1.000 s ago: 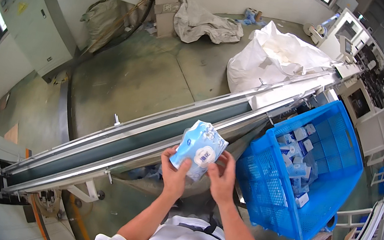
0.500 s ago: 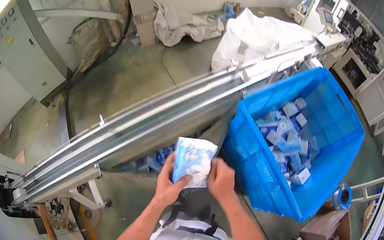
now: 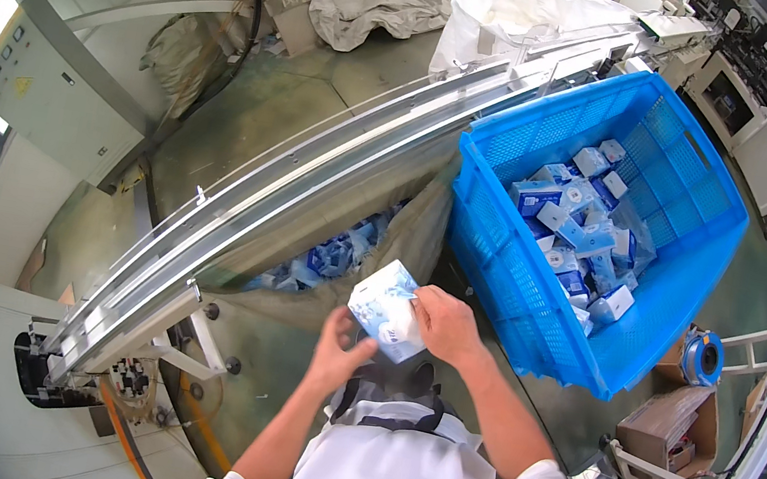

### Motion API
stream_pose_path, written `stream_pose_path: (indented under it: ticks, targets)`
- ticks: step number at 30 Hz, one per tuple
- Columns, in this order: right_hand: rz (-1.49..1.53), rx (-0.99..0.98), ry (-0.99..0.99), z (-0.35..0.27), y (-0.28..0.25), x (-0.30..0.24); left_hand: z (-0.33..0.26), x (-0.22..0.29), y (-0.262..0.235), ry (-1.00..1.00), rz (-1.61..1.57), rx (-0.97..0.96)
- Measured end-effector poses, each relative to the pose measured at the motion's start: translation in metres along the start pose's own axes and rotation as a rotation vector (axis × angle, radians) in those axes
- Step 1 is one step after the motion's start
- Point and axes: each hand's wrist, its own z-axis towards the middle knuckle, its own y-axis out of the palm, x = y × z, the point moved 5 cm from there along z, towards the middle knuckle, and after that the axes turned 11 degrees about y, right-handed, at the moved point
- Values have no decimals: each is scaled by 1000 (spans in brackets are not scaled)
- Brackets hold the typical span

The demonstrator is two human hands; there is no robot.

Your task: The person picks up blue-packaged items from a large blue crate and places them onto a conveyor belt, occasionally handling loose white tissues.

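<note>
At the centre of the frame, my left hand (image 3: 336, 353) and right hand (image 3: 444, 323) clasp a blue-and-white packet (image 3: 386, 308) left of the blue crate (image 3: 502, 259). It looks light, soft, slightly slippery; best gripped by its edges.

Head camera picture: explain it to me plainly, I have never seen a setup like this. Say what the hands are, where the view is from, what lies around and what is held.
The view comes from a wide fisheye camera on a person's head, looking down, so straight edges bend near the rim. The two bare hands are the person's own. The left hand and the right hand hold a small white and blue packet between them. Ahead runs a long metal conveyor, slanting across the picture. To the right stands a blue plastic crate with many similar packets inside. Below the conveyor, an open sack holds more packets.
</note>
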Motion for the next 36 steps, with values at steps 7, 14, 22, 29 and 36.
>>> stream_pose_path:
  ticks: [7, 14, 22, 29, 36]
  targets:
    - [-466, -337, -653, 20, 18, -57, 60, 111, -3, 193, 798, -656]
    - [-400, -476, -740, 12, 52, -51, 31, 53, 1, -243, 403, -808]
    - [334, 168, 349, 2, 54, 34, 11, -26, 17, 47, -90, 257]
    - [274, 149, 313, 11, 77, 27, 11, 26, 43, 146, 307, 553]
    - [-112, -44, 164, 25, 77, 45, 35, -2, -2, 132, -243, 131]
